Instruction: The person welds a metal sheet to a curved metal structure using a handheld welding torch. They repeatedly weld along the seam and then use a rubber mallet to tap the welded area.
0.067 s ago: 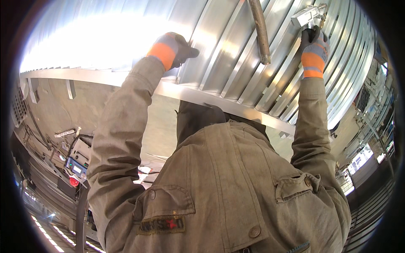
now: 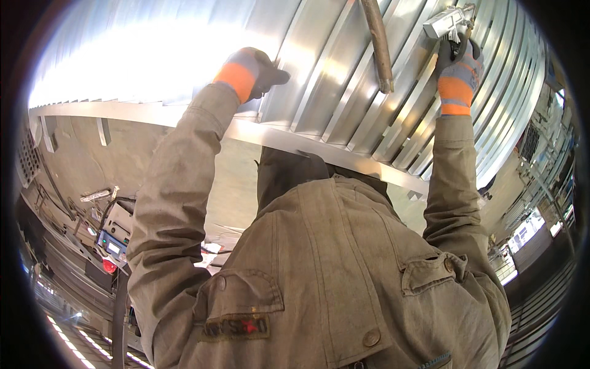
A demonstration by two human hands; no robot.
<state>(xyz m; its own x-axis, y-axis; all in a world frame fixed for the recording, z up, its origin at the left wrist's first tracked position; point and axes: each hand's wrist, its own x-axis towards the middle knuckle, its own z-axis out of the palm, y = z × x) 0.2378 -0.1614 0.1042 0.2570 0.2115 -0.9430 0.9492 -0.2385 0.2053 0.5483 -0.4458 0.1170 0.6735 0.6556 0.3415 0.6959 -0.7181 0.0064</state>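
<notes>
Broadly, the panel: a large, bright silver, slatted metal panel point(image 2: 332, 74), sweeping from 10 o'clock through 12 to 3; probably stiff, awkward and heavy as a whole, its polished faces likely slippery.
Floor: dull beige concrete floor point(image 2: 83, 150), visible past the panel towards 9 o'clock.
Near edge: a long, flat silver metal rail point(image 2: 258, 133), nearest the body; it looks the firmest place to hold, though its corner may be sharp.
Rod: a brown, slightly bent cylindrical rod point(image 2: 378, 49) at 1 o'clock, between the hands, narrowing the sideways room there.
Left hand: grey-and-orange gloved left hand point(image 2: 252, 72) at 11 o'clock, fingers curled against the slats; contents hidden.
Right hand: matching gloved right hand point(image 2: 458, 71) at 2 o'clock, fingers bent just below the block; cannot tell whether they grip.
Block: small, silver, box-shaped metal block point(image 2: 444, 24), tilted, between 1 and 2 o'clock; seemingly rigid, best taken by its lower end.
</notes>
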